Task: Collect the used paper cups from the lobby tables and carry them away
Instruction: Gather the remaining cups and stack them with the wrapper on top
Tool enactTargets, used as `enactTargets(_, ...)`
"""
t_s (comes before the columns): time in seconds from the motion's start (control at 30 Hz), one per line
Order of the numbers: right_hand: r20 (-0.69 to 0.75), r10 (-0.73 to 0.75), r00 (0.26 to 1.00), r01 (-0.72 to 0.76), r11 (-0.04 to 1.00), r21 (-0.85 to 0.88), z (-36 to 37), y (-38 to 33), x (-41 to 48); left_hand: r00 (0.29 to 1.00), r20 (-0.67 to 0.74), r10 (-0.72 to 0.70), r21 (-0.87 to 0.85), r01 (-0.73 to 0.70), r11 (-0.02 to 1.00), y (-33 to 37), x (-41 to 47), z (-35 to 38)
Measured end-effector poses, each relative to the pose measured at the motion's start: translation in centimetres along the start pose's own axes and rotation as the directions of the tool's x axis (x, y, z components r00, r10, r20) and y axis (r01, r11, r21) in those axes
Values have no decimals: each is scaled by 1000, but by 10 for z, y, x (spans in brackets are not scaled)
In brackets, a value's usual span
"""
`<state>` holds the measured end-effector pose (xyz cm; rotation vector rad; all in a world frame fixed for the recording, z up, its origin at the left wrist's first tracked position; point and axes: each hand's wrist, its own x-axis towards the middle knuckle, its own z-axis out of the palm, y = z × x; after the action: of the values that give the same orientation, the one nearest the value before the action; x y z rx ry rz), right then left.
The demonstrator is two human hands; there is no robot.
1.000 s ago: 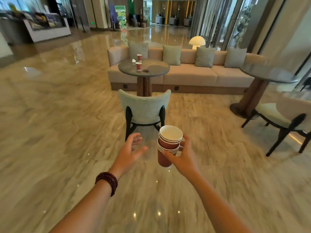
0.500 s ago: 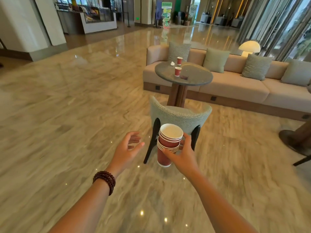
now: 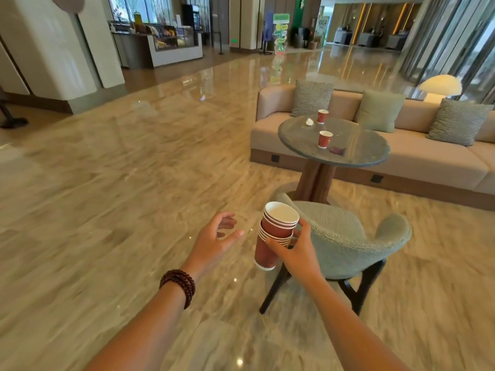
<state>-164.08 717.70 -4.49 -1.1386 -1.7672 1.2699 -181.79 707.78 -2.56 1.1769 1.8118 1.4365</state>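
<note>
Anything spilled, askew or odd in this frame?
Nothing spilled. The stack in the right hand leans left. On the table, two cups stand upright beside crumpled paper.

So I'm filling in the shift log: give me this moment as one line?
right hand: holds red paper cup stack | left hand: open, empty | round grey table: two red paper cups uncollected

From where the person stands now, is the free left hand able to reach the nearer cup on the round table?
Probably not yet. The left hand is open and empty, but the nearer cup stands well beyond it, with the green chair between. A few steps around the chair look necessary.
</note>
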Motion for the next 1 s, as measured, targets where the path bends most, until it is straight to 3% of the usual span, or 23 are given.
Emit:
enactTargets(0.43,-54,-7,999,5,999,-31,65,-5,215,1000,-13,-8,13,8,1000,-45,212,-49)
enactTargets(0.7,-26,6,1000,-6,1000,-18,75,-5,365,999,-30,-21,-15,21,1000,-59,360,-59)
enactTargets(1.0,-102,32,994,-35,999,-32,79,-2,491,999,25,-27,-10,27,1000,-74,503,-55)
